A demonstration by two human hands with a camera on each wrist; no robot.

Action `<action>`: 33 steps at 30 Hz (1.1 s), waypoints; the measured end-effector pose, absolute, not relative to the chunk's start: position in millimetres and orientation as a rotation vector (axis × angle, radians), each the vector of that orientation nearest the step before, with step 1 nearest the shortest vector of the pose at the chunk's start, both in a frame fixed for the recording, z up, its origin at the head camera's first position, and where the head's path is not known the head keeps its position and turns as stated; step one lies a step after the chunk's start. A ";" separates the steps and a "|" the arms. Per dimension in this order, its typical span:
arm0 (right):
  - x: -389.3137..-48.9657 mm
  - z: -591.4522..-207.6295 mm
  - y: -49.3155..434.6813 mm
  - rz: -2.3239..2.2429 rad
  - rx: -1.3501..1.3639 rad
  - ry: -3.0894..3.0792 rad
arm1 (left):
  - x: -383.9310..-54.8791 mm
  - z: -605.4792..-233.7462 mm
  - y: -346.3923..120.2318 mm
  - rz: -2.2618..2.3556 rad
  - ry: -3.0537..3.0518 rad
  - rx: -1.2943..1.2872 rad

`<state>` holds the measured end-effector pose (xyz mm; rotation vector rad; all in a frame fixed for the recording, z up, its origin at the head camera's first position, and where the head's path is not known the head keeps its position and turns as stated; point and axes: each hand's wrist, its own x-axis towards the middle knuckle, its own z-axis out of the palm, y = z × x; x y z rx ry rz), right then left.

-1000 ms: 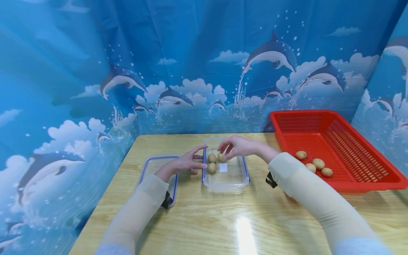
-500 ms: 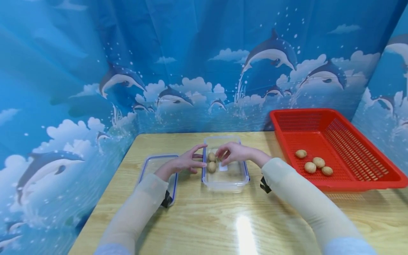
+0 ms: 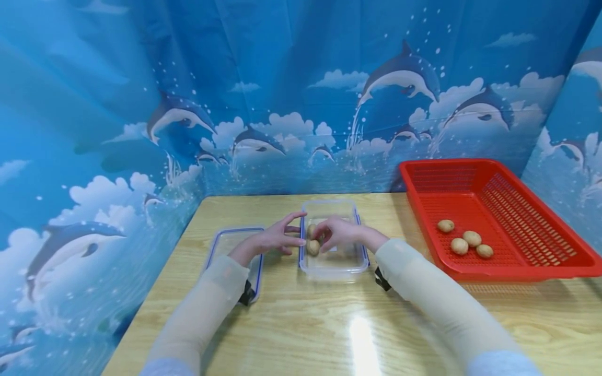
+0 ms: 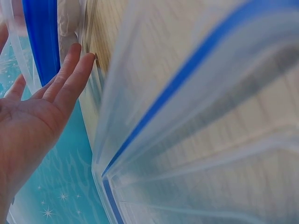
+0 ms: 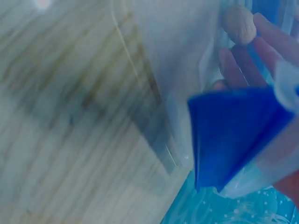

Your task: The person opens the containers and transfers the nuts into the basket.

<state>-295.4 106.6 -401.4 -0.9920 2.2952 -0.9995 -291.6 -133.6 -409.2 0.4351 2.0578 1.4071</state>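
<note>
A clear plastic container (image 3: 329,271) with blue-edged latches stands mid-table. My right hand (image 3: 336,232) reaches down into it with bent fingers, finger and thumb at a walnut (image 3: 312,247) by the left wall. Another walnut (image 3: 310,230) is partly covered by that hand. The right wrist view shows one walnut (image 5: 239,24) at the thumb and fingertips, through the clear wall. My left hand (image 3: 277,236) has its fingers spread, with the fingertips at the container's left rim. In the left wrist view the left hand (image 4: 42,112) lies beside a blue latch (image 4: 43,37).
A clear lid (image 3: 226,243) with a blue seal lies left of the container, partly under the left forearm. To the right stands a red plastic basket (image 3: 531,271) holding several tan nuts (image 3: 472,238). A dolphin-print curtain (image 3: 282,94) borders the table (image 3: 301,324) behind and at left.
My right hand has moved left and slightly down inside the container, covering more of the walnuts. Its forearm has come away from the basket. My left hand has stayed in place.
</note>
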 end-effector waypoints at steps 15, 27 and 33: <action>-290.5 -412.5 95.0 -0.944 -0.950 2.366 | -291.1 -408.6 -131.1 1.409 2.051 0.445; -283.9 -395.0 109.1 -1.024 -0.891 2.367 | -292.5 -411.3 -131.1 1.414 2.051 0.419; -280.8 -374.0 127.8 -1.109 -0.868 2.420 | -291.9 -409.0 -131.8 1.409 2.057 0.419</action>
